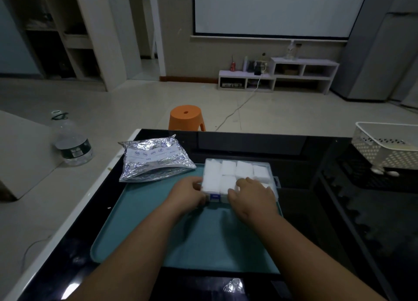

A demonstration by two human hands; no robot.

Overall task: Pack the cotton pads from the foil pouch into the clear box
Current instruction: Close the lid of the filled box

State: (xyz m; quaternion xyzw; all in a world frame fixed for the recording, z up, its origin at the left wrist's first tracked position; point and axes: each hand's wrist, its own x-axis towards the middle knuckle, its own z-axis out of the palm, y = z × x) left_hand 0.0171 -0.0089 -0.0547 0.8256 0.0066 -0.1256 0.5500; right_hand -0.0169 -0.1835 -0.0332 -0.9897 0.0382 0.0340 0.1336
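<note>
Cotton pads (228, 168) fill clear box (275, 182), right hand (251, 198) hiding one corner

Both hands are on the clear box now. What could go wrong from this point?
1. The cotton pads fill the clear box to the top. With the left hand gripping its front corner and the right hand resting on it, pads may bulge and stop the blue latch from catching.
2. The box sits at the teal tray's right edge, so a push could slide it off.
3. The foil pouch may hold more pads; its inside is hidden.
</note>
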